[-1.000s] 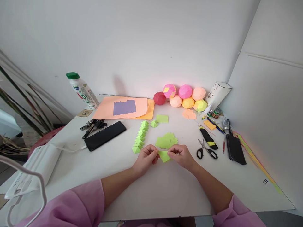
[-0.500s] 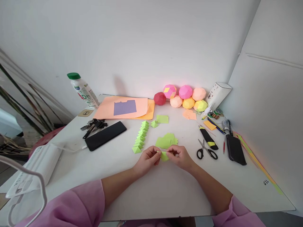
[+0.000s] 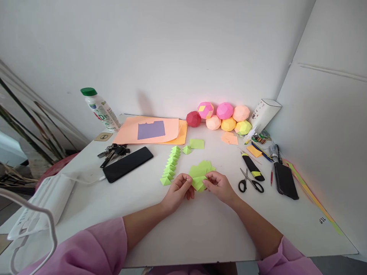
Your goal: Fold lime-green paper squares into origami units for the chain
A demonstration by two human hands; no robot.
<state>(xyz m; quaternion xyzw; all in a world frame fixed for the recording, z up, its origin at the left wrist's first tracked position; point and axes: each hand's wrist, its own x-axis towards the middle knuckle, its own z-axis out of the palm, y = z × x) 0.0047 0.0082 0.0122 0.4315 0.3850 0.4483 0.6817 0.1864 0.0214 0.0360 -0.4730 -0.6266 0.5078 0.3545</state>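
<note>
Evidently both hands meet over the middle of the white table (image 3: 186, 233), set back from its front edge. The left hand (image 3: 179, 190) pinches the left end of a folded green paper (image 3: 198, 184) between thumb and fingertips; the right hand (image 3: 220, 186) grips the other end the same way, its fingers closed on the paper. The folded sheet appears to hang just above the tabletop, though that gap is hard to judge.

Just beyond it lie loose green sheets (image 3: 200, 168). To their left, a row of peaked green pieces (image 3: 171, 165) slants away toward the back edge, with a single peaked piece (image 3: 187, 150) beside its far end. Faceted paper balls (image 3: 224, 111) sit along the back edge. Toward the right edge are open scissors (image 3: 248, 181), a cutter (image 3: 252, 166) and a black phone (image 3: 286, 180); keys (image 3: 114, 152) lie toward the left edge.
</note>
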